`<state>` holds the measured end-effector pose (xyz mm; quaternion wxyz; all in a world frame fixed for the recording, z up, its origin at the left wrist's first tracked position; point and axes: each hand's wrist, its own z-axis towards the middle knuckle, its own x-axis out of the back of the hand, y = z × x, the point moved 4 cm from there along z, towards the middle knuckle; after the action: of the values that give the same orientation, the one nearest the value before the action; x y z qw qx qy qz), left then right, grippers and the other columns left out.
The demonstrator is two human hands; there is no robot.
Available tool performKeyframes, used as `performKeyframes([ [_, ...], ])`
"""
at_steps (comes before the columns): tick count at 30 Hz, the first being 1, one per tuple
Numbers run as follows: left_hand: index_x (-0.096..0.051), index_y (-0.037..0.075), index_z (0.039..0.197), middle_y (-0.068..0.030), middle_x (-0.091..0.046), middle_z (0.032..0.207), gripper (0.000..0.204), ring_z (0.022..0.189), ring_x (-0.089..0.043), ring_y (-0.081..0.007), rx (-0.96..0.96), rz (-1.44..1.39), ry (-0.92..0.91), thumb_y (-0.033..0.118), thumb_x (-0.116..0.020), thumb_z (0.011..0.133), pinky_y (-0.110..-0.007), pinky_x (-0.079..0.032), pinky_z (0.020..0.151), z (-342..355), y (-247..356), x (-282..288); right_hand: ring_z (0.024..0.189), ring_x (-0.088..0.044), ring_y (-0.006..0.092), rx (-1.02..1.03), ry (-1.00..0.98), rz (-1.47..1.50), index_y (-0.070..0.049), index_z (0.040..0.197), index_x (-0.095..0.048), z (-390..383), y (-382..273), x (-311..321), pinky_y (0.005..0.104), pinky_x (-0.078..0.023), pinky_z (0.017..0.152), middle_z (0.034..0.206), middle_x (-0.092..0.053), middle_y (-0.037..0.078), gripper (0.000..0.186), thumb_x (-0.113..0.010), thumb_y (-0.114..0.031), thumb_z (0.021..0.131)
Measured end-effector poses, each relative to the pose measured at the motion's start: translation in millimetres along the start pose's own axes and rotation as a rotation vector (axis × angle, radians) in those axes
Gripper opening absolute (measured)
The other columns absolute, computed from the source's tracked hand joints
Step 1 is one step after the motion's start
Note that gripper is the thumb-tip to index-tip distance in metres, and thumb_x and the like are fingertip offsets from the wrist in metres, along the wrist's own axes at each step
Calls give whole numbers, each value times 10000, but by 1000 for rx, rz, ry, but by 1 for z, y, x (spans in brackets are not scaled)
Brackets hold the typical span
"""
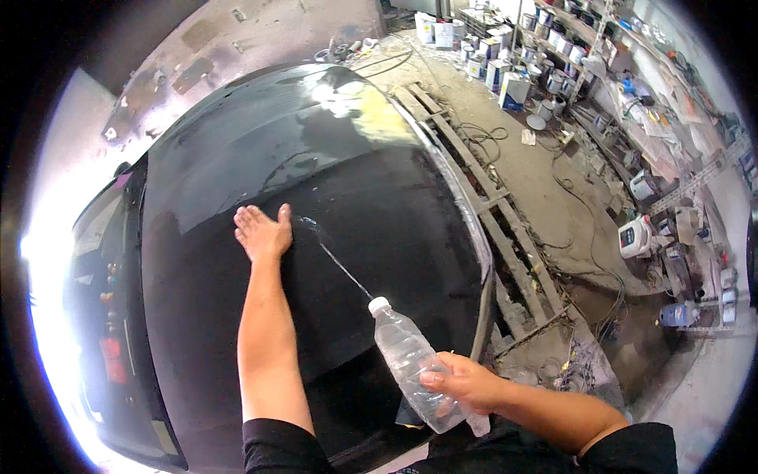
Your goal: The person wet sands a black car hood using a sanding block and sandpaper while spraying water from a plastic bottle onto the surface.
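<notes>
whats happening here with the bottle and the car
A person leans over a black car hood. The left hand lies flat on the wet panel, while the right hand squeezes a clear plastic bottle, sending a thin stream of water that lands just beside the left hand.

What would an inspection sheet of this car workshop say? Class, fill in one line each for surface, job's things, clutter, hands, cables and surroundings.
Surface: black car hood, wet, with a dull sanded patch at its far end.
Job's things: clear plastic bottle squirting a thin water stream toward the hood.
Clutter: paint cans on the floor and shelves.
Hands: left hand flat on the hood; right hand squeezing the bottle.
Cables: loose cords across the dusty floor.
Surroundings: crowded workbench on the right; floor pit beside the car.
</notes>
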<state>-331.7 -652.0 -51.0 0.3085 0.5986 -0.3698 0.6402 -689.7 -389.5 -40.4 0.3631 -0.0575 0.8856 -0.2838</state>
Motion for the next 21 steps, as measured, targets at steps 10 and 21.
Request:
performKeyframes([
  [10, -157, 35, 1548, -103, -84, 1637, 782, 1516, -27, -252, -485, 143, -77, 559, -312, 988, -411, -46, 1217, -41, 273, -49, 956, -631, 183, 28, 102, -26, -14, 1243, -545, -50, -20, 113, 352, -574, 695, 1111, -624, 99, 480, -627, -382, 945],
  [21, -288, 38, 1514, -109, -217, 1607, 718, 1504, -117, -268, -1115, 289, -218, 524, -347, 989, -439, -79, 1217, -152, 343, -82, 937, -618, 164, 9, 124, 69, -11, 1270, -538, -91, -1, 178, 349, -553, 749, 1086, -633, 86, 489, -615, -370, 948],
])
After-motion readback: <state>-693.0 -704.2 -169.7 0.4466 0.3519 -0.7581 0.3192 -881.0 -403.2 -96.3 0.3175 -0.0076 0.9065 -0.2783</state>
